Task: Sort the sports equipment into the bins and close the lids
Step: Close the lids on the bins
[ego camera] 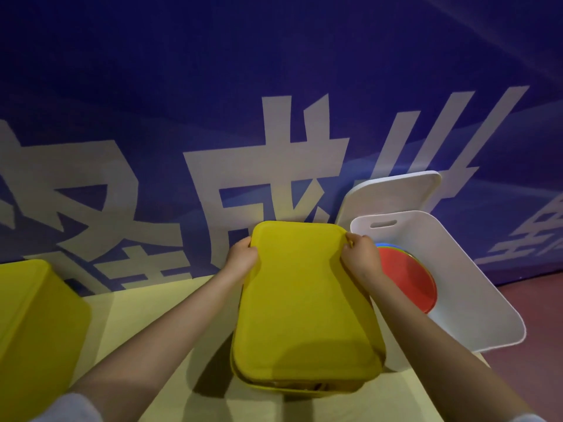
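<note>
Both forearms reach forward over the pale yellow tabletop to a yellow lid resting on top of the middle yellow bin. Left hand grips the lid's far left edge, fingers curled onto it; right hand grips the far right corner the same way. Just right of it stands an open white bin holding a red disc with blue and green edges behind, its white lid leaning against the blue wall. Another yellow bin sits at far left.

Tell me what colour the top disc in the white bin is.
Red; the top disc shows best in the head view.
</note>
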`<state>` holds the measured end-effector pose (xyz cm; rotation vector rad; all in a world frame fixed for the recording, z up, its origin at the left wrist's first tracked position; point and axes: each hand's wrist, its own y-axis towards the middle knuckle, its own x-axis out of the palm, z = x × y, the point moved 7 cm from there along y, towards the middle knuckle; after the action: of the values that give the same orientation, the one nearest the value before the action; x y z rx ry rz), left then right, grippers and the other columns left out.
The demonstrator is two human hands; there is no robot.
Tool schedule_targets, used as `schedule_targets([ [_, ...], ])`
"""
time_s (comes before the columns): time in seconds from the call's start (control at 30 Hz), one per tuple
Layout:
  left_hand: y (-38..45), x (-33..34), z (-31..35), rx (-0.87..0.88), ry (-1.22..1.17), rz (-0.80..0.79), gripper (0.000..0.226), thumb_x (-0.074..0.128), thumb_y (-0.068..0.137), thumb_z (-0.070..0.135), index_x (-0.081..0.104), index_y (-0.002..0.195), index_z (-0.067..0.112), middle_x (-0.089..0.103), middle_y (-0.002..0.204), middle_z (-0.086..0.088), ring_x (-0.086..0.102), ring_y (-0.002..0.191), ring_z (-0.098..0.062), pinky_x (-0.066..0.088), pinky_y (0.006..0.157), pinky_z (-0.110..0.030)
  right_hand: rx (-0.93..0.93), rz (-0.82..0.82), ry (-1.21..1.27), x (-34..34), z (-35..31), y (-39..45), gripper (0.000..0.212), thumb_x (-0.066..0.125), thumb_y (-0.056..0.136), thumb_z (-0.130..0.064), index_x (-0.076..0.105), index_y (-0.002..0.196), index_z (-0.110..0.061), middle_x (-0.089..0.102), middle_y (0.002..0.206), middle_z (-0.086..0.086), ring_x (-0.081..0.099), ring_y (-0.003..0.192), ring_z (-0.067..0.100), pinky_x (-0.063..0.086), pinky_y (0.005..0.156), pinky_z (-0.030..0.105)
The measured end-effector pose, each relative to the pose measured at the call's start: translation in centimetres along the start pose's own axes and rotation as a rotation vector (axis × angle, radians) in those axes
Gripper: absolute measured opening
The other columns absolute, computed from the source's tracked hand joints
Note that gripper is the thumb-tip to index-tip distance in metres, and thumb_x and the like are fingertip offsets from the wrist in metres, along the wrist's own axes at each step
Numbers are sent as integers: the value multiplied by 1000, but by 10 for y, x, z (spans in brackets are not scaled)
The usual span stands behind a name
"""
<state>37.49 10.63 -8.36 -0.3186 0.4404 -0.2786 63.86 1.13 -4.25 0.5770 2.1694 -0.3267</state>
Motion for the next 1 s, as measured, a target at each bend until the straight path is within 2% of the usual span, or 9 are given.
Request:
schedule_targets([
  [0.13,7,-8,2,-1,38,-8,20,51,93,17,68,102,12,68,99,-13,63,94,-31,53,87,-44,-15,-31,-140,4,-11,0,22,42,92,-11,61,100,-3,60,101,19,59,89,37,50,82,44],
  [0.3,2,-15,18,84,357,65,19,50,88,7,69,89,4,65,86,-17,62,80,-33,44,59,-31,-22,-65,-191,-1,-12,-4,26,39,97,-12,63,103,-5,65,106,16,59,99,32,47,87,37],
  [0.43,-3,-20,26,112,508,113,18,52,85,7,70,86,3,64,79,-17,59,67,-28,41,53,-29,12,-120,-169,4,-11,-10,27,35,97,-10,60,108,-10,63,114,12,59,104,29,42,90,33],
  [0.53,-4,-22,28,147,494,116,19,52,84,8,70,87,2,65,81,-20,56,67,-27,37,52,-29,29,-30,-157,4,-12,-12,22,39,94,-13,57,104,-7,55,102,10,56,96,32,43,78,36],
  [0.67,-13,-17,20,227,514,145,21,47,92,10,67,100,7,60,79,-11,58,76,-27,41,59,-31,-31,-3,-256,9,-15,-18,26,33,100,-15,52,114,-5,54,116,17,55,100,33,46,86,40],
  [0.73,-19,-12,14,263,604,183,35,41,98,17,52,132,13,62,98,-10,60,88,-26,48,69,-34,-51,6,-261,7,-17,-20,27,32,100,-12,50,120,-5,51,120,17,52,106,33,44,89,40],
  [0.8,-26,-6,7,251,620,178,46,35,102,23,31,147,13,56,124,-12,57,107,-26,51,85,-37,-53,36,-271,5,-14,-20,29,29,101,-11,48,122,-5,50,122,17,50,109,31,43,91,39],
  [0.87,-33,1,-2,248,609,189,48,30,104,26,25,149,12,49,134,-13,52,117,-29,49,94,-40,-83,22,-340,4,-12,-24,32,27,102,-11,43,129,-5,50,125,16,50,111,30,41,93,38],
  [1.0,-43,2,-10,278,557,264,47,30,103,28,27,148,13,54,126,-12,55,109,-27,51,89,-41,-145,-29,-335,12,-4,-26,36,33,102,-22,37,136,-10,61,117,18,59,102,32,47,86,40],
])
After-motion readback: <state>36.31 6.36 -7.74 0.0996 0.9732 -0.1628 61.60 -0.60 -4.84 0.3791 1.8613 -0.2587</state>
